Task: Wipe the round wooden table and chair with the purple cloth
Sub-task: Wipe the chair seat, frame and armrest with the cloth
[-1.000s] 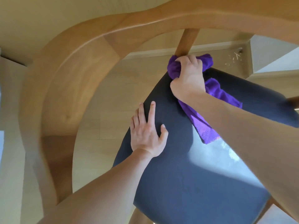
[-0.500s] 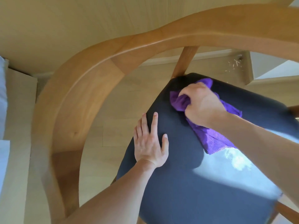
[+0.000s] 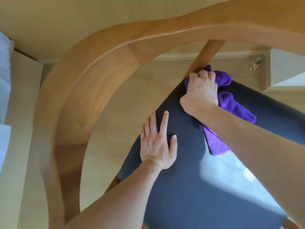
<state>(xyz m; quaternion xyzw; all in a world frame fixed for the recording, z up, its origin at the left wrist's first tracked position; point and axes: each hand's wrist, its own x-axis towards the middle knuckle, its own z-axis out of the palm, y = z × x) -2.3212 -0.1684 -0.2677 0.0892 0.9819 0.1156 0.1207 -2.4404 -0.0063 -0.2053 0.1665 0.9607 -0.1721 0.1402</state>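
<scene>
I look down on a wooden chair with a curved backrest (image 3: 99,66) and a dark grey seat (image 3: 189,187). My right hand (image 3: 201,91) grips the bunched purple cloth (image 3: 231,106) at the seat's far corner, against the foot of a wooden spindle (image 3: 206,55). The cloth's loose end trails back over the seat under my right forearm. My left hand (image 3: 156,142) lies flat on the seat's left side, fingers straight and spread. The round table is not in view.
Pale wooden floor (image 3: 128,103) shows through the chair's frame. A skirting board (image 3: 173,57) runs along the far wall, with a few light scraps (image 3: 250,68) on the floor at the right corner. Something white (image 3: 5,80) stands at the left edge.
My right hand pulled the cloth back over the seat, then pushed it out again to the far corner by the spindle. My left hand stayed flat on the seat.
</scene>
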